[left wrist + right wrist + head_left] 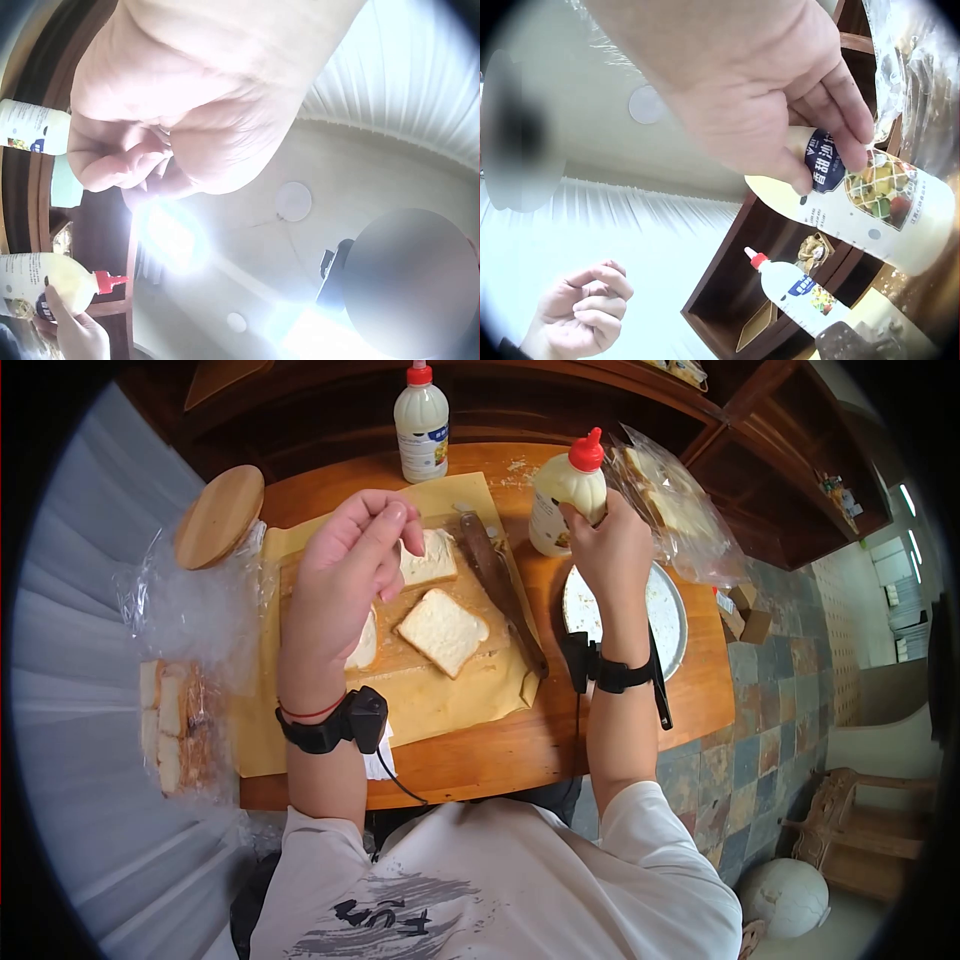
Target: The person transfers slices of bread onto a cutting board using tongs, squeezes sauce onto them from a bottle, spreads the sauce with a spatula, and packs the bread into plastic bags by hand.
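Our hands are both raised over the counter (pixel 700 700): the right hand (pixel 612 548) has its thumb and fingers wrapped round the upper part of the bottle (pixel 548 512), while the left hand (pixel 348 565) has its fingers curled in, with nothing visible in it. The bottle is on our right, red nozzle (pixel 587 451) up, beyond the round white dish (pixel 669 615); we cannot tell whether its base touches the counter. We'd do best with a firm but gentle grip, since squeezing could push out the contents, and by staying clear of the bagged bread (pixel 675 505).
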